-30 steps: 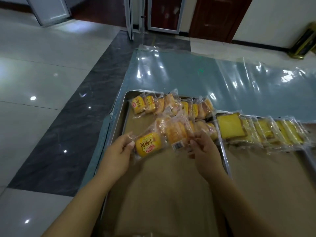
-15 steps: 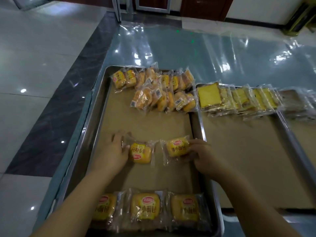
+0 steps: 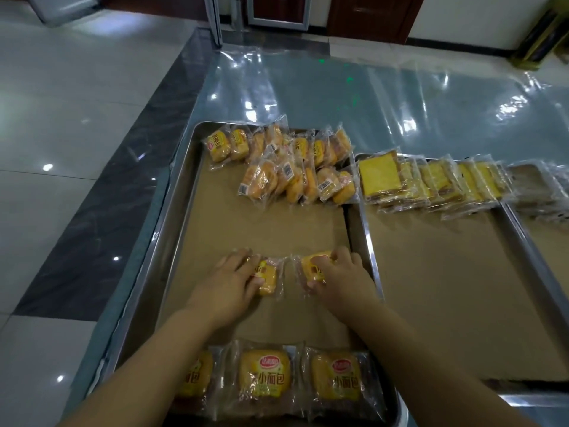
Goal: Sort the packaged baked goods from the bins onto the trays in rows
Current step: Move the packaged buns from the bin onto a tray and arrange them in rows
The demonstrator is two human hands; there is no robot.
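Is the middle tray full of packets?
No, the middle tray holds only one row of cake packets at its far end; the rest is bare paper.

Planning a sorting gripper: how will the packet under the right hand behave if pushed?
Probably light and squashy: the packet is a small bun in loose film. Glossy wrap likely slides on paper; flat, unlikely to roll.

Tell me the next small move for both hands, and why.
Probably release both: the left hand and right hand hold the left yellow clear-wrapped bun packet and the right packet down, side by side, on the brown-paper-lined metal tray, beyond the near row of three.
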